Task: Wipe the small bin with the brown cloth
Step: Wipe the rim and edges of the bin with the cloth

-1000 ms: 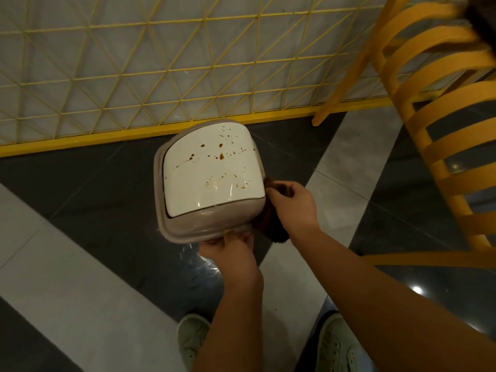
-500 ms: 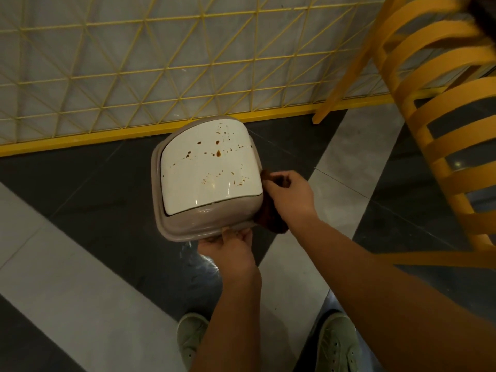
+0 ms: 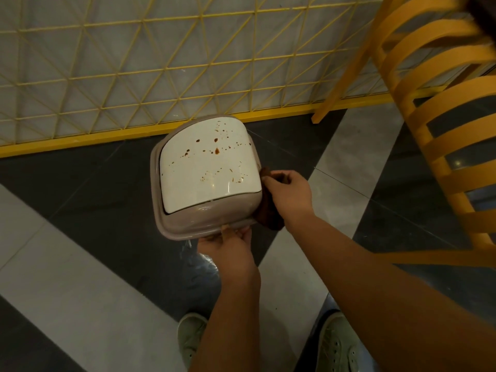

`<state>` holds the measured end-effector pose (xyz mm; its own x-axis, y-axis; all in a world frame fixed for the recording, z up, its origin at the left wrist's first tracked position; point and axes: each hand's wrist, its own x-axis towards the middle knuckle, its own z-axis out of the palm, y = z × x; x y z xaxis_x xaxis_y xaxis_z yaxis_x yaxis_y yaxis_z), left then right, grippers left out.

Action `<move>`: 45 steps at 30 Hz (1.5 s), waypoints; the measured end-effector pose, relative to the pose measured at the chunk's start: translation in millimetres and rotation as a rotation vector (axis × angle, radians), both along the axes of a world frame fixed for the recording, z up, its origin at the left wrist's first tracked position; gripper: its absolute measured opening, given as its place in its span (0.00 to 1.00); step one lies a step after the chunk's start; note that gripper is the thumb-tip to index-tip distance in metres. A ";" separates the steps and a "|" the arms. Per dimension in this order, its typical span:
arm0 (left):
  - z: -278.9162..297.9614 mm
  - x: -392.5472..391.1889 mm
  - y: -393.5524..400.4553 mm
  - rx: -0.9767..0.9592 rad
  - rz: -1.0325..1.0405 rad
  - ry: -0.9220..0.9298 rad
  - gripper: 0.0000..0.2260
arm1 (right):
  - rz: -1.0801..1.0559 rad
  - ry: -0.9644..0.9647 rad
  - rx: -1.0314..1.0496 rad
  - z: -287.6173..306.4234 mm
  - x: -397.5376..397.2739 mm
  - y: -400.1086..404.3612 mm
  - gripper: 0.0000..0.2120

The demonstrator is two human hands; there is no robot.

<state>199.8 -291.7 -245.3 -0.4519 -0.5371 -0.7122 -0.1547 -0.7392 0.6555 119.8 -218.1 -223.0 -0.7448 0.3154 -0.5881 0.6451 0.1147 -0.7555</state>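
Note:
The small bin [image 3: 206,221] is held in the air at mid-frame, its beige rim and white swing lid turned up toward me. Brown spots speckle the lid. My left hand [image 3: 226,247] grips the bin's near rim from below, thumb on the edge. My right hand [image 3: 288,193] holds the brown cloth [image 3: 268,213] bunched against the bin's right side. Most of the cloth is hidden behind my hand and the bin.
A yellow slatted chair [image 3: 440,124] stands close on the right, one leg reaching the floor by the wall. A yellow wire lattice panel [image 3: 134,63] with a yellow base rail runs behind the bin. Dark and pale floor tiles lie below, with my two shoes [image 3: 336,345] at the bottom.
The bin has been lifted and tipped slightly away from me, showing more of its near rim. My right hand with the cloth stays at the bin's right side and has shifted a little upward.

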 end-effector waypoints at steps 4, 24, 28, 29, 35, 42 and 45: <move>3.7 3.6 3.0 -0.068 -0.046 -0.054 0.19 | -0.168 0.000 -0.089 -7.8 36.6 -8.7 0.10; 7.1 5.4 -3.7 -0.067 -0.103 -0.066 0.17 | -0.269 -0.045 -0.135 -3.5 40.3 -9.8 0.05; 11.3 2.8 -2.9 -0.014 -0.079 -0.015 0.17 | -0.015 -0.003 0.041 6.5 2.1 -2.4 0.06; 12.3 2.7 -2.2 -0.013 -0.078 -0.016 0.18 | 0.008 0.023 0.066 6.4 1.4 -4.1 0.06; 5.9 6.4 -1.5 -0.092 -0.104 -0.072 0.17 | -0.144 0.206 0.055 3.1 55.7 -17.2 0.07; -1.1 5.7 -3.5 -0.067 -0.145 -0.018 0.18 | -0.157 0.324 -0.064 16.6 73.0 -26.1 0.06; -4.4 7.9 -2.8 -0.113 -0.143 -0.083 0.18 | -0.122 0.212 -0.008 9.4 62.6 -19.0 0.06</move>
